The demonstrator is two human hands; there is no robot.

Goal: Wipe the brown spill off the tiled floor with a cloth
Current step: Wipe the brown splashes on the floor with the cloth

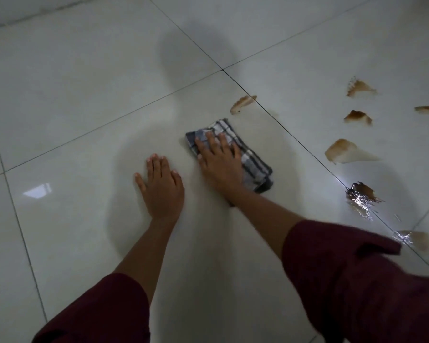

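Dark maroon sleeves point(352, 280) fill the bottom of the view, pushed up to bare both forearms. From them the arms reach forward and down to the glossy white tiled floor point(84, 82). The left hand point(162, 185) lies flat, palm down on bare tile, fingers straight and close together, thumb spread to the side — it grips nothing. The right hand point(219, 162) presses palm down on a folded grey-and-white checked cloth point(245, 154), fingers extended and slightly fanned over its top rather than curled around it; the wrist angles in from the right.

Just beyond the cloth's far corner sits one smear of the brown spill point(242, 103), touching a dark grout line. More patches point(342, 151) are scattered on the next tile to the right, well apart from the cloth — two of them point(362, 193) near the right sleeve look wet and shiny under a glare.
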